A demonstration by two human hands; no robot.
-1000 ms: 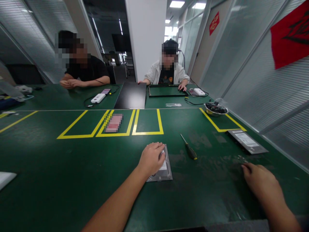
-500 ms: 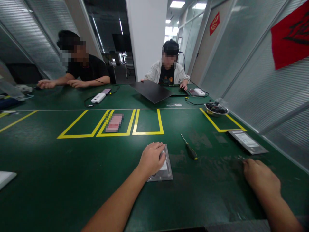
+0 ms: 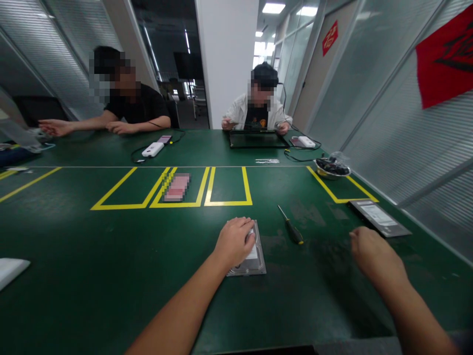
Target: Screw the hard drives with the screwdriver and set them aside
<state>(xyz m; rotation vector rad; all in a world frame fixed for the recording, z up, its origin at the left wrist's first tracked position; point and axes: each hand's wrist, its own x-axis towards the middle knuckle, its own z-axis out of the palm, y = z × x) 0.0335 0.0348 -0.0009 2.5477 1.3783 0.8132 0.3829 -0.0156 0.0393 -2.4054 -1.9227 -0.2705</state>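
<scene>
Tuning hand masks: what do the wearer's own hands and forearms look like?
Left hand and right hand: no gloves, rings or markings visible. Forearms bare, no watch or cable. Dark patch low right may be a sleeve; can't tell.

Dim room, ceiling panels [image 3: 274, 8] bright, right forearm [image 3: 416, 301] shadowed.

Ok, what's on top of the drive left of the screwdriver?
The left hand lies on the drive, covering much of its left side. Part of a white label shows beside the thumb, and bare metal along the near edge. What's under the palm is hidden.
</scene>
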